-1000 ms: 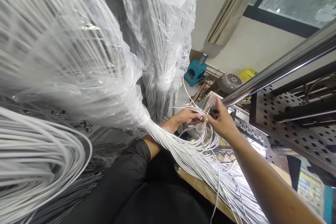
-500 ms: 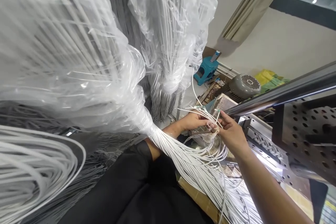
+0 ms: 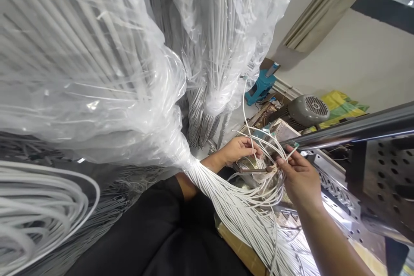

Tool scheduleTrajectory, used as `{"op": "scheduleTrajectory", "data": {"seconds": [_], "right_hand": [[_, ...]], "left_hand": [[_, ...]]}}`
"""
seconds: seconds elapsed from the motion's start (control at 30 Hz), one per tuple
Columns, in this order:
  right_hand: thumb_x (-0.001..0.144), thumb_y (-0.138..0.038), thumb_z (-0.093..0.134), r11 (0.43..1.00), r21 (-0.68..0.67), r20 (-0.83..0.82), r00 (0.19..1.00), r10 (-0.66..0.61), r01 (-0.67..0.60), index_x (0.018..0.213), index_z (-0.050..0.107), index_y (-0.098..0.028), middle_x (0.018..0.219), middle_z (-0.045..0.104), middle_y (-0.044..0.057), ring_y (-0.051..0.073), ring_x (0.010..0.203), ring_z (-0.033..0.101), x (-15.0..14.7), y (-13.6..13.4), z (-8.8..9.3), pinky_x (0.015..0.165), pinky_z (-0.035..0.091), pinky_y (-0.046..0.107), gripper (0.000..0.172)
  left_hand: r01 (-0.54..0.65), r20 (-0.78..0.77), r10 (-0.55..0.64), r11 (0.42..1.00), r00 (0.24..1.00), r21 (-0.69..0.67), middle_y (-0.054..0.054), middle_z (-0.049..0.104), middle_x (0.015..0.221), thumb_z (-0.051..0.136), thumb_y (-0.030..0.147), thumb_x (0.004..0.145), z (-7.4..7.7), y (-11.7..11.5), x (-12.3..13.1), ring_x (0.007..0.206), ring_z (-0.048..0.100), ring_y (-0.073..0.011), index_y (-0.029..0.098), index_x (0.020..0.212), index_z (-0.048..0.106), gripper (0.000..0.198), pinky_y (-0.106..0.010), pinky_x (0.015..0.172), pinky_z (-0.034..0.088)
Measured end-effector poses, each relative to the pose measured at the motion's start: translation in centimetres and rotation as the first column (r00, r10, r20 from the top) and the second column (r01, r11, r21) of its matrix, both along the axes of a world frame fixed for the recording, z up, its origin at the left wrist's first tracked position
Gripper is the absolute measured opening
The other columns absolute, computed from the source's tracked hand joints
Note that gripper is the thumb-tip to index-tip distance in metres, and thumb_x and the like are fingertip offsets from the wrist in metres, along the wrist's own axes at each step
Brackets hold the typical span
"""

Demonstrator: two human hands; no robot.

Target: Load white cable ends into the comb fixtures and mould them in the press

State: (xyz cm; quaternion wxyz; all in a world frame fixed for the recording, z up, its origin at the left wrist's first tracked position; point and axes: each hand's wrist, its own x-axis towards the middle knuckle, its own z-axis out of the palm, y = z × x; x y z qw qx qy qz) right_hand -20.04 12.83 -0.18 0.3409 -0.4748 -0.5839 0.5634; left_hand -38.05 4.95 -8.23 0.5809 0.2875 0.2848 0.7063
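A thick bundle of white cables (image 3: 223, 196) comes out of a plastic-wrapped hank and fans down to the lower right. Several loose cable ends curl up between my hands. My left hand (image 3: 243, 148) is closed with thumb and fingers pinching a white cable that rises toward the hanging bundle. My right hand (image 3: 299, 174) pinches another white cable near its end, where a small green piece (image 3: 296, 144) sits at the tip. A brown rod with a round knob (image 3: 268, 169) lies among the cables between both hands.
Plastic-wrapped cable bundles (image 3: 223, 39) hang ahead and to the left. A coil of white cable (image 3: 42, 207) is at lower left. A metal bar (image 3: 355, 123) and a perforated metal plate (image 3: 384, 172) stand on the right. Beyond are a motor (image 3: 308, 110) and a blue stool (image 3: 260, 88).
My right hand has moved right, away from my left, drawing a cable end with it. My hands were close together before; the brown rod now shows between them. The view has shifted slightly.
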Motion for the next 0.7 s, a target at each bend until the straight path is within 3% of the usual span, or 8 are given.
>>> {"op": "scheduleTrajectory", "data": {"seconds": [0.1,0.27,0.53,0.6,0.7], "right_hand": [[0.064,-0.034,0.094,0.997,0.048,-0.014,0.998,-0.058,0.058,0.123,0.073,-0.021,0.082,0.067,-0.002,0.014,0.069,0.065,0.3,0.0,-0.3,0.076,0.061,0.034,0.064],[0.065,-0.033,0.093,0.995,0.004,-0.105,0.990,-0.094,0.095,0.116,0.074,-0.024,0.087,0.070,-0.001,0.010,0.068,0.063,0.6,0.2,-0.8,0.070,0.059,0.026,0.056],[0.066,-0.036,0.091,0.992,0.038,-0.105,0.988,-0.114,0.118,0.115,0.075,-0.022,0.081,0.067,-0.003,0.010,0.066,0.060,-0.4,1.2,-1.8,0.069,0.056,0.026,0.053],[0.072,-0.041,0.085,0.995,0.099,0.027,0.999,-0.031,0.029,0.118,0.074,-0.021,0.087,0.070,0.000,0.014,0.071,0.063,-0.9,1.6,-2.0,0.077,0.058,0.033,0.051],[0.077,-0.045,0.079,0.937,0.210,0.326,0.924,0.202,-0.279,0.125,0.072,-0.021,0.112,0.073,0.008,0.025,0.097,0.069,-1.4,1.7,-1.9,0.098,0.054,0.049,0.054]], "left_hand": [[-0.028,0.121,0.034,0.998,0.992,-0.056,-0.008,0.072,0.080,0.087,0.036,0.072,0.1,-0.5,-0.1,0.076,0.073,-0.0213,0.011,0.091,0.067,0.037,-0.035,0.078,0.056],[-0.070,0.162,0.085,0.993,0.983,-0.096,-0.005,0.070,0.076,0.084,0.036,0.074,0.1,-0.8,-0.2,0.072,0.073,-0.0212,0.013,0.094,0.063,0.037,-0.035,0.073,0.057],[-0.127,0.162,0.136,0.990,0.977,-0.061,-0.005,0.069,0.076,0.078,0.055,0.081,0.2,-1.4,-1.0,0.073,0.072,-0.0210,0.012,0.096,0.064,0.047,-0.036,0.074,0.057],[-0.140,0.122,0.149,0.987,0.981,-0.075,-0.006,0.070,0.079,0.078,0.056,0.081,0.1,-1.6,-1.2,0.076,0.073,-0.0209,0.011,0.098,0.066,0.049,-0.033,0.073,0.056],[-0.113,0.007,0.114,0.987,0.993,-0.112,-0.007,0.071,0.083,0.081,0.055,0.079,0.0,-1.4,-1.5,0.073,0.070,-0.0164,0.009,0.099,0.071,0.051,-0.026,0.063,0.049]]}}
